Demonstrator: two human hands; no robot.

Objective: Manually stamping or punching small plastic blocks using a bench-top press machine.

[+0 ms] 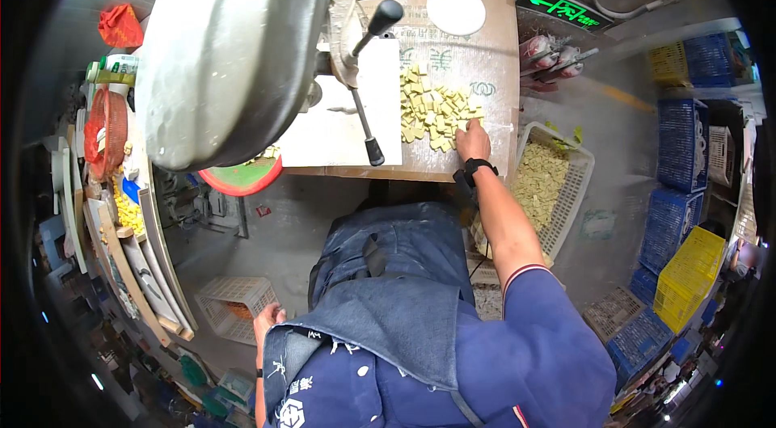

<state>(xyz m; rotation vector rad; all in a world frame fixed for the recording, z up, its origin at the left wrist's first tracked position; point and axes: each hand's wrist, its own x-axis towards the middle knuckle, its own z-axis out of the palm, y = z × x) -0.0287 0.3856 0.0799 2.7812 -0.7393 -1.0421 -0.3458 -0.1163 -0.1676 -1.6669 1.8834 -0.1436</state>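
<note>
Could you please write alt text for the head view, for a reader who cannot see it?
Seen from above, a person's right hand rests at the edge of a heap of small yellow-green cubes on a floured wooden table, beside a large grey machine with a black-knobbed lever. The left hand hangs low by the apron; a white crate of similar cubes sits at right.

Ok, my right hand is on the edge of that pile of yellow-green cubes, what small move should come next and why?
Probably sweep the right hand rightward, pushing the cubes off the board's edge. The white crate just below that edge already holds similar pieces, and the hand rests flat against the pile's near corner. The left hand hangs idle by the hip.
</note>
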